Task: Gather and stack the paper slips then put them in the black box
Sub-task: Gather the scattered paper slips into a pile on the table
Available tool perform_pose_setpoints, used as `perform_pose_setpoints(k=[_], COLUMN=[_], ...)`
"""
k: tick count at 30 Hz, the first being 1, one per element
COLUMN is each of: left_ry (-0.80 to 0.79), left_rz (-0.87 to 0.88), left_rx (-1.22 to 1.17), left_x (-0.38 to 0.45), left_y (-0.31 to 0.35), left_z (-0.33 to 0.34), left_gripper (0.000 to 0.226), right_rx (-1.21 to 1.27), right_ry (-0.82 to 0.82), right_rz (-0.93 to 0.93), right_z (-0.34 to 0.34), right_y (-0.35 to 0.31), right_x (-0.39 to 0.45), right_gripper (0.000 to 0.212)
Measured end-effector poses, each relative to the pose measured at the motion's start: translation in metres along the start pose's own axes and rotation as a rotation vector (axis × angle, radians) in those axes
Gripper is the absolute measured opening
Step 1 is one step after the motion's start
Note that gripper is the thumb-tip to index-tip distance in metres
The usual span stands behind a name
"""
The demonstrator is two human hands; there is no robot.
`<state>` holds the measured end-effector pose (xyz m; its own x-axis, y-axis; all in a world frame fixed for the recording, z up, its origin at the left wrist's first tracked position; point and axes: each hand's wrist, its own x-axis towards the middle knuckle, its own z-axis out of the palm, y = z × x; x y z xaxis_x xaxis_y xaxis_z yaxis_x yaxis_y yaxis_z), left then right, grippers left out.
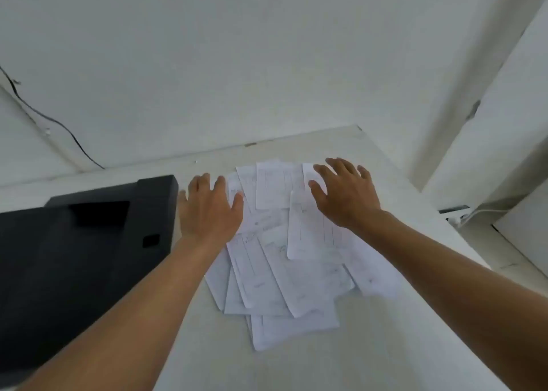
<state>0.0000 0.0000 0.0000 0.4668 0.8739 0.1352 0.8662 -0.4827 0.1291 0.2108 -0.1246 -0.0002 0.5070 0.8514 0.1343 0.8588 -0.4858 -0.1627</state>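
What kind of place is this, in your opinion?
Probably a plain office or workroom: a pale table pushed against a bare white wall, printed paper slips spread on it, and a black box beside them.

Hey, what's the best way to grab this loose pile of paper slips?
Probably by its outer edges, both sides at once: left hand sweeping in from the black box side, right hand from the opposite side. The paper slips lie flat, fanned and overlapping, so squeeze them together before lifting.
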Motion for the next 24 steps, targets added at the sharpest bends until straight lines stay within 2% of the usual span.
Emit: perform_pose_setpoints(k=[9,12,17,20,22,24], left_ry=[-0.034,-0.014,0.033,0.050,0.025,0.006], left_rz=[-0.154,-0.136,-0.118,-0.201,-0.232,-0.213], left_rx=[-0.146,-0.185,-0.325,-0.326,-0.328,-0.341], left_x=[-0.069,-0.081,-0.096,-0.098,-0.099,-0.103], left_y=[-0.014,-0.008,0.006,-0.002,-0.006,-0.001], left_z=[0.024,0.030,0.030,0.027,0.028,0.029], left_gripper=[0.064,0.062,0.063,0.075,0.085,0.084], right_rx=[0.042,0.068,0.233,0.207,0.177,0.160], right_ry=[-0.095,-0.069,-0.029,0.090,0.067,0.024], right_rz=[0.197,0.182,0.075,0.238,0.363,0.418], right_z=[0.017,0.025,0.022,0.014,0.012,0.015], right_y=[0.018,0.013,0.004,0.013,0.019,0.018], right_x=[-0.071,-0.084,-0.092,-0.102,-0.111,-0.118], right_gripper=[0.068,0.070,0.060,0.070,0.079,0.084])
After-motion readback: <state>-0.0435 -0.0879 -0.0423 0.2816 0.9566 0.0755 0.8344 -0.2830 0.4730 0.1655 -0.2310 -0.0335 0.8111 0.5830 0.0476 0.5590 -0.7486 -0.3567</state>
